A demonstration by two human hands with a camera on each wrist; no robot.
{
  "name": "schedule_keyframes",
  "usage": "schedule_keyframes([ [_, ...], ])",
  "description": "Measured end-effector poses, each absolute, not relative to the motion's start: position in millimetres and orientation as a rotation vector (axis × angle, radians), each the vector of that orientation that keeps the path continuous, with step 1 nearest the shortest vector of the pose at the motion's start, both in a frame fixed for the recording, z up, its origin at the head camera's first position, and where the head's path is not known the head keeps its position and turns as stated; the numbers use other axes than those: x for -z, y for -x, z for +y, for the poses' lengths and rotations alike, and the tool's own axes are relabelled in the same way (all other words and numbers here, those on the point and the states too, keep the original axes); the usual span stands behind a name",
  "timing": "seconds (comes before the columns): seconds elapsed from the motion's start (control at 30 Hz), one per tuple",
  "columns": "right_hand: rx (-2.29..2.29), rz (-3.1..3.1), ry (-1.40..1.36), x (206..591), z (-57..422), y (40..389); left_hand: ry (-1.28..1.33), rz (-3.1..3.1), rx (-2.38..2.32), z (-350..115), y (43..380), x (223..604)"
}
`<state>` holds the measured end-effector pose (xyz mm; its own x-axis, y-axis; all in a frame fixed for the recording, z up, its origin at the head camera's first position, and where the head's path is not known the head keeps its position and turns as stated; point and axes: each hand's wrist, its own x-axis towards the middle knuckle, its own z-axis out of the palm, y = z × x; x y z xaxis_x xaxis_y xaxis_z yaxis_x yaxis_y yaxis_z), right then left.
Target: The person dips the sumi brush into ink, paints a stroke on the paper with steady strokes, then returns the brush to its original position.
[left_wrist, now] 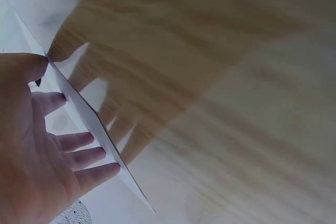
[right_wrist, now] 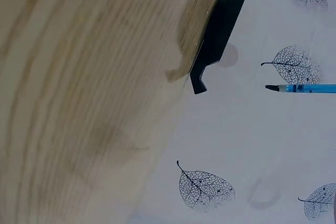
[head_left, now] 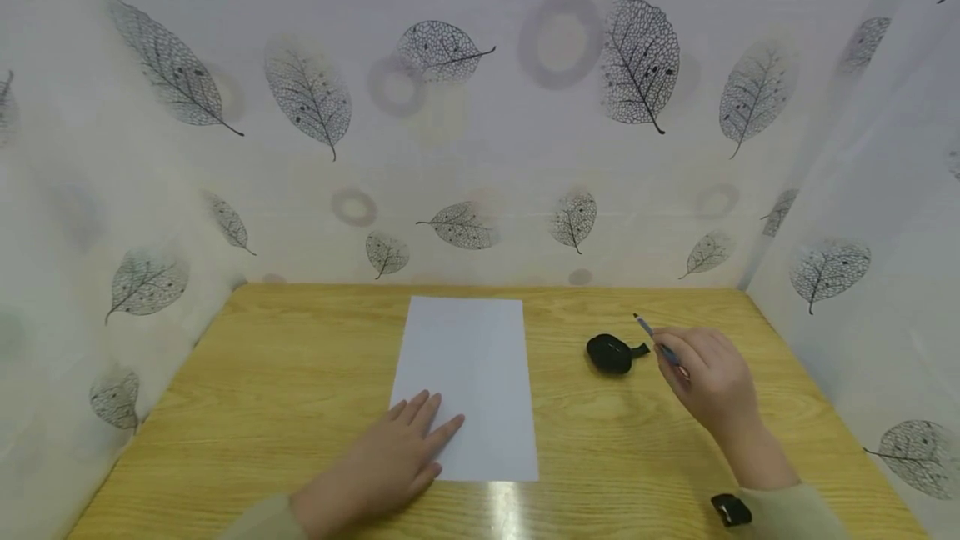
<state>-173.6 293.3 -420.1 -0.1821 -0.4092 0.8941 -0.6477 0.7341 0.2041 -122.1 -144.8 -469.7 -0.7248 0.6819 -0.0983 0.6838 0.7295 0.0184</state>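
A white sheet of paper [head_left: 476, 365] lies on the wooden table. My left hand [head_left: 390, 461] rests on its lower left part, fingers spread; in the left wrist view its fingertips [left_wrist: 102, 171] touch the sheet. My right hand [head_left: 712, 373] is raised at the right, pinching a slim blue paintbrush [head_left: 654, 335] between thumb and fingers. The dark tip of the brush points up and to the left, clear of the paper. Just left of this hand sits a black rounded case [head_left: 609, 354] with a short strap, also seen in the right wrist view.
The wooden table [head_left: 285, 365] reflects light near its front edge. Pale curtains printed with leaves [head_left: 465, 148] stand at the back and on both sides. A small black device [head_left: 731, 510] sits at the right sleeve.
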Motion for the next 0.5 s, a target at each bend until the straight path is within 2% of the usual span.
schedule_keyframes([
  [0.5,-0.403,-1.994,-0.605,436.3,295.8,175.0,-1.162,2.815,0.058,-125.0,128.9,469.5],
])
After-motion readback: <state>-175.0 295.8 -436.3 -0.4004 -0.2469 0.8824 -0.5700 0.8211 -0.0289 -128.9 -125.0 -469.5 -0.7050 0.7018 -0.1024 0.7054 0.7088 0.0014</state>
